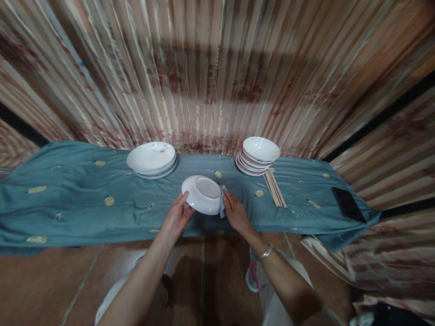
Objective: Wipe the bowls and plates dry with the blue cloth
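Left hand (178, 214) grips the near left rim of a white plate (200, 194), thumb laid over the upturned underside and the other fingers curled below. The plate sits just beyond the fingertips, between the two hands, tilted so that its foot ring faces up toward the wearer. Right hand (235, 213) pinches a small pale blue cloth (223, 209) between thumb and fingers, right against the plate's right edge; a silver bracelet (265, 252) circles that wrist.

Both hands work over the front half of a desk (131, 210) covered in teal fabric with yellow pineapple prints. Beyond the left hand and to its left, well apart from the held plate, stands a stack of plates (151, 158). Beyond the right hand, toward the back, is a stack of bowls (260, 151), with pale chopsticks (275, 189) lying just in front. Farther right rests a black phone (349, 205).
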`<state>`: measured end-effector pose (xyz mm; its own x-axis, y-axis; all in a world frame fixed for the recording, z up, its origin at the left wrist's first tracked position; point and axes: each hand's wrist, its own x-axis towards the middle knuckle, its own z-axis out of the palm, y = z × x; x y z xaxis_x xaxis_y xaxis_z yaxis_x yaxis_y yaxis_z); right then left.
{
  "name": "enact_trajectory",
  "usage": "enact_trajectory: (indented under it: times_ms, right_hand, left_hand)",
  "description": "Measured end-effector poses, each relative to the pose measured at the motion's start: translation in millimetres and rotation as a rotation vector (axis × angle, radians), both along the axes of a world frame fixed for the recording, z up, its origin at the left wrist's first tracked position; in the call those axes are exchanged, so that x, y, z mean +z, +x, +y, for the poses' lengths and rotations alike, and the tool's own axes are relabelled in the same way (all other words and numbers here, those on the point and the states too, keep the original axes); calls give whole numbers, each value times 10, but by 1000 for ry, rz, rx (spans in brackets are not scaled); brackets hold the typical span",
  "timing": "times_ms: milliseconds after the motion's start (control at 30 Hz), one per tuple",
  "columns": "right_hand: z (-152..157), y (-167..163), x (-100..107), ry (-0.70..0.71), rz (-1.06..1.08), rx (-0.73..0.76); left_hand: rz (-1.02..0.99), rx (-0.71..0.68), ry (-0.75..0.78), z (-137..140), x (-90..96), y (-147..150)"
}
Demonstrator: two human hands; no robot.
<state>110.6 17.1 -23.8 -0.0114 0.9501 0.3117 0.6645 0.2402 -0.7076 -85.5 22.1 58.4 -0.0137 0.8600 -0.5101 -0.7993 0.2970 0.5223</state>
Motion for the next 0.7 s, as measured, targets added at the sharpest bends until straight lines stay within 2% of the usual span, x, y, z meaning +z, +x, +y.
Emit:
enact_trajectory:
  times_ms: [400, 700]
  right_hand:
    - [-227, 22, -32, 94, -140, 4]
    - [-423, -49, 7, 237, -373, 49]
  left_hand:
    - [-7, -2, 9, 16, -86, 8]
    - [-14, 15, 14, 47, -118, 24]
